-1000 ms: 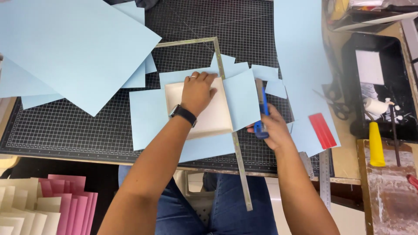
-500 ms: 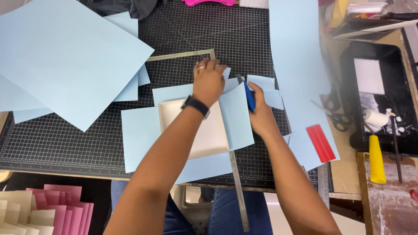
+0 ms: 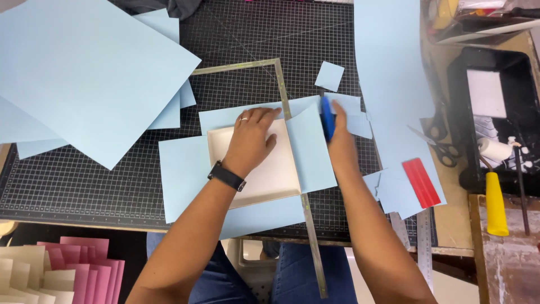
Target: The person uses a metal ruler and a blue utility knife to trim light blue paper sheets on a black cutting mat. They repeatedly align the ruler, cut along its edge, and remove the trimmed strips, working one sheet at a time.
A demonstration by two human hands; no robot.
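Pale blue paper [image 3: 185, 169] lies on a black gridded mat [image 3: 84, 180], wrapped around a cream tray [image 3: 270, 169]. Left hand [image 3: 250, 141] presses flat, fingers spread, holding a metal square [image 3: 287, 112] down. Right hand [image 3: 340, 138] grips a blue knife [image 3: 327, 118] against the square's edge.

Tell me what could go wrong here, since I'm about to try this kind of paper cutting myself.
The left hand presses near the metal square, fingertips close to the edge where the right hand runs the blue cutter; a slip could nick them. The grip on the square covers only its upper part, so the long lower end might swing and skew the cut. Loose light-blue paper scraps beside the cutter could snag.
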